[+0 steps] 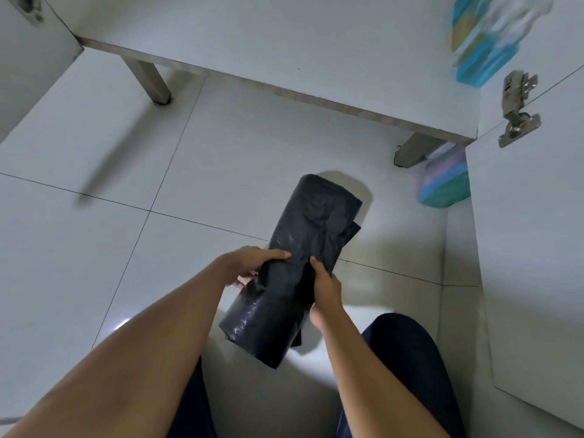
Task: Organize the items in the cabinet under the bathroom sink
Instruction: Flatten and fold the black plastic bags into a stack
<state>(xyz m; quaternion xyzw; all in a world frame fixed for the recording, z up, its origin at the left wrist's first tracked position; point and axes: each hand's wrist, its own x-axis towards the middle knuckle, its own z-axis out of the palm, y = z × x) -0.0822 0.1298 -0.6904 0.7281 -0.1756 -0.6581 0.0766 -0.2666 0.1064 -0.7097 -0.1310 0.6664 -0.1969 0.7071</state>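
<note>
A pale tiled floor (189, 153) fills most of the view. Above it the cabinet's white bottom shelf (284, 36) stands on short legs, its right door (531, 248) swung open.

The roll of black plastic bags (303, 235) is held in the air over the floor, in front of the cabinet and outside it, its long axis pointing toward the shelf.

A blurred blue packet (480, 49) sits at the shelf's right end, and a pastel striped pack (445, 184) lies on the floor beside the right leg.

Both hands grasp the roll near its nearer half – the left hand (252, 263) curled round its left side with the thumb on top, the right hand (325, 289) gripping the right edge.

A metal hinge (518, 109) is fixed to the open door.
</note>
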